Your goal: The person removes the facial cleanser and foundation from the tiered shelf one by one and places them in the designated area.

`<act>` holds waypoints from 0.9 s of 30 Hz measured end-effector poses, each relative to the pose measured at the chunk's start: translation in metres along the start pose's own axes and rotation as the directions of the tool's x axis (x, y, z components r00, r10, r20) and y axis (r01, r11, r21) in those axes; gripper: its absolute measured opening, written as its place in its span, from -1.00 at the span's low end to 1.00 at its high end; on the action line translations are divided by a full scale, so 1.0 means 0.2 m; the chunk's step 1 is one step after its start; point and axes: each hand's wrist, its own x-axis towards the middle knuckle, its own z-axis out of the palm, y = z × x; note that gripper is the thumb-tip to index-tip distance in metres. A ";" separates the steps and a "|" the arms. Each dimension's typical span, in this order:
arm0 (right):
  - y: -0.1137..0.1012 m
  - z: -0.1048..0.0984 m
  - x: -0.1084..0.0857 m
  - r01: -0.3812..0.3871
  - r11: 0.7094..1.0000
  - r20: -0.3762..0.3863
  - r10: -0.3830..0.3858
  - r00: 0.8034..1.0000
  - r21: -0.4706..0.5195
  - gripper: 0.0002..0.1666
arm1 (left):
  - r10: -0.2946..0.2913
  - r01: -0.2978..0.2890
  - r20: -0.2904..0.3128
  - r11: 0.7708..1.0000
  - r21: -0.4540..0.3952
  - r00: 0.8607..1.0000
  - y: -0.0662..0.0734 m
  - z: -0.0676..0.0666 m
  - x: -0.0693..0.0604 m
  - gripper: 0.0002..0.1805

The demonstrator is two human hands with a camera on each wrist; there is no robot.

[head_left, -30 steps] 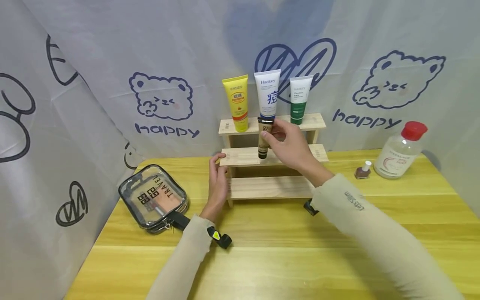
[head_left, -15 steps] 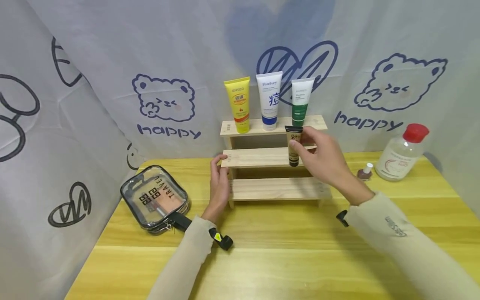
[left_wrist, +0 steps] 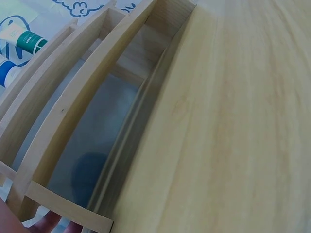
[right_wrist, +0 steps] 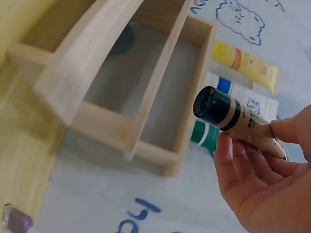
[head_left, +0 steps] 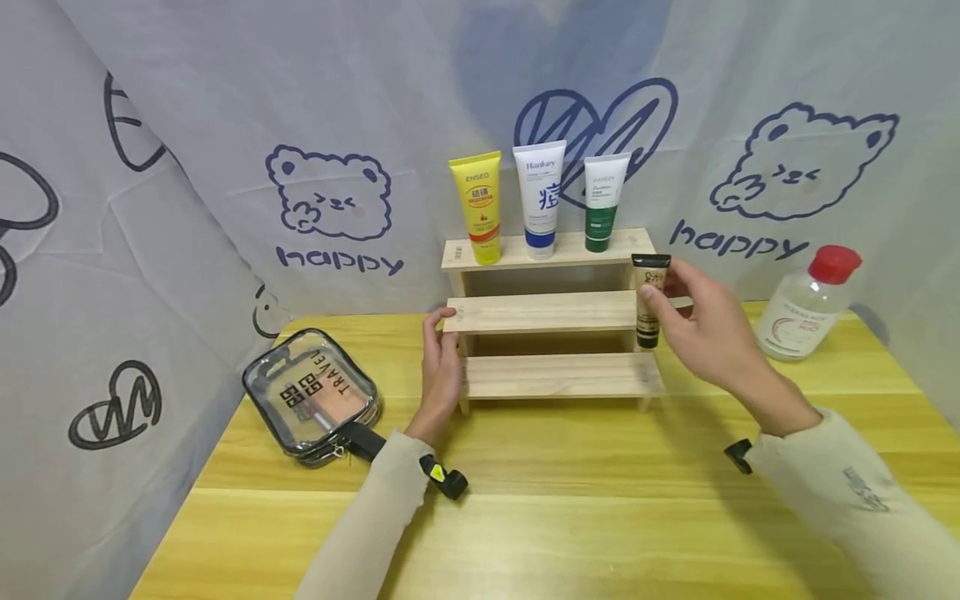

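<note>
Across the bottom of the frame runs the yellow wood-grain counter (head_left: 555, 517). Left of centre, the left hand (head_left: 441, 375) grips the left end of a three-step wooden rack (head_left: 547, 312). Right of centre, the right hand (head_left: 712, 333) pinches a small tan tube (head_left: 646, 313) between thumb and fingers, black cap downward, in front of the rack's right end; its lettering looks upside down and is too small to read with confidence.

At middle left lies a clear pouch (head_left: 311, 396) with black edging, printed "TRAVEL" beside a black emblem. At far right stands a clear bottle (head_left: 802, 312) with a red cap and pinkish-red print.

On the top step, left to right, three tubes stand upright: a yellow tube (head_left: 480, 212) marked "ENSEO", a white-and-blue tube (head_left: 540, 204) marked "Hankey", and a white-and-green tube (head_left: 602, 204) marked "HANKEY". Behind, a pale cloth (head_left: 420, 83) carries two bear drawings, each captioned "happy".
</note>
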 end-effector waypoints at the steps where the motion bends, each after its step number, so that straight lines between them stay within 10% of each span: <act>1: 0.02 0.00 -0.01 -0.007 1.000 -0.004 0.007 1.000 -0.006 -0.62 | 0.002 -0.002 0.000 1.000 0.001 1.000 0.00 0.00 0.00 -0.57; 15: 0.25 -0.10 -0.08 -0.108 0.994 -0.042 0.108 0.993 -0.003 -0.33 | 0.005 -0.005 0.010 1.000 -0.005 1.000 0.00 0.02 0.00 -0.55; 27: 0.48 -0.03 -0.09 -0.207 0.977 0.108 0.200 0.974 0.058 -0.33 | -0.030 0.030 0.019 1.000 0.006 0.999 0.00 0.00 -0.01 -0.56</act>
